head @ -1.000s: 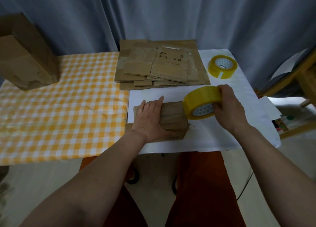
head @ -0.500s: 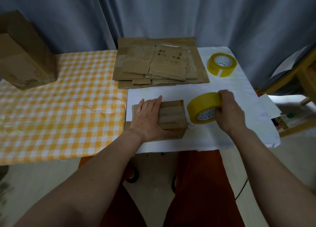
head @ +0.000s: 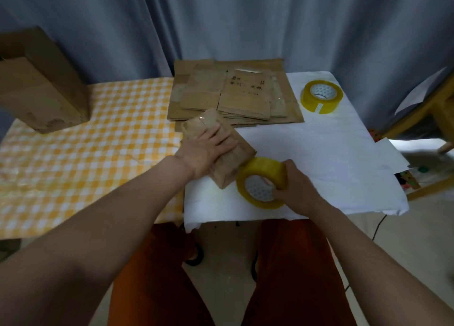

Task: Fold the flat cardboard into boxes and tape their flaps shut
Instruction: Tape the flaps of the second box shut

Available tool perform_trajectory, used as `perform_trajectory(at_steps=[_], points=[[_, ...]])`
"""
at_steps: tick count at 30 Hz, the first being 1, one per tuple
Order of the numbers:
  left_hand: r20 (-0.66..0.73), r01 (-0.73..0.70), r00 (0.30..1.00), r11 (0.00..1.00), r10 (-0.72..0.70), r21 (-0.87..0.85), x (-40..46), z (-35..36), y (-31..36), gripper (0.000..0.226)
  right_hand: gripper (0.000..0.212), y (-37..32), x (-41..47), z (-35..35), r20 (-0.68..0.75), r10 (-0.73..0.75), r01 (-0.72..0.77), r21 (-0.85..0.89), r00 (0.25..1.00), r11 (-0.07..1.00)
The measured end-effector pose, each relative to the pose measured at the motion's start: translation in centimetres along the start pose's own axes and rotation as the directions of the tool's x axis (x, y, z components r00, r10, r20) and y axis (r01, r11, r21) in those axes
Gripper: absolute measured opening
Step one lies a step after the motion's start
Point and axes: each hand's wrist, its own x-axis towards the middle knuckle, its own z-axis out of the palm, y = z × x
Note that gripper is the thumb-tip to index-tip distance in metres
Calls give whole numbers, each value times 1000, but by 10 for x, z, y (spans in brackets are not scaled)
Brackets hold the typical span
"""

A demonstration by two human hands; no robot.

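While pressed flat under the left hand (head: 208, 151), small taped box (head: 221, 151) (contents unseen), right hand (head: 298, 187) gripping tape roll (head: 261, 182).

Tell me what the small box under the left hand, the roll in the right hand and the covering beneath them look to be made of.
Small box: brown cardboard, matte, scuffed and creased.
Tape roll: glossy translucent yellow film, likely plastic packing tape, wound on a pale core, probably card.
White covering: thin, matte, wrinkled sheet that droops at the table edge; cloth or soft paper, I cannot tell which.
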Motion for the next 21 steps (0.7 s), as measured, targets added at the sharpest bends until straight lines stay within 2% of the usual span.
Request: perform_trajectory(at_steps=[2, 5, 7, 9, 12, 15, 19, 21], points=[[36, 117, 993, 987, -113, -112, -15, 17, 11, 83, 50, -11, 3, 11, 65, -12, 6, 85, 998, 996], [18, 182, 983, 973, -182, -138, -31, 38, 21, 94, 51, -23, 4, 19, 150, 13, -44, 208, 989, 977], [2, 215, 976, 965, -218, -152, -33, 41, 14, 84, 42, -27, 1, 22, 165, 53, -106, 334, 985, 936], [-14, 215, 975, 966, -220, -143, -32, 40, 10, 74, 39, -28, -2, 25, 144, 68, -119, 386, 987, 915], [-43, 180, 982, 981, -183, -66, -29, 40, 6, 69, 32, -30, -9, 38, 165, 69, -120, 320, 984, 940], [-39, 182, 982, 982, -184, -56, -26, 37, 2, 69, 28, -33, -12, 51, 194, 134, -171, 187, 972, 967], [-40, 217, 974, 968, -224, -130, -24, 39, 1, 68, 39, -44, -10, 54, 212, 166, -197, 134, 963, 971], [-68, 253, 960, 942, -273, -221, -25, 42, 5, 68, 41, -49, -11, 54, 230, 166, -210, 181, 959, 961]])
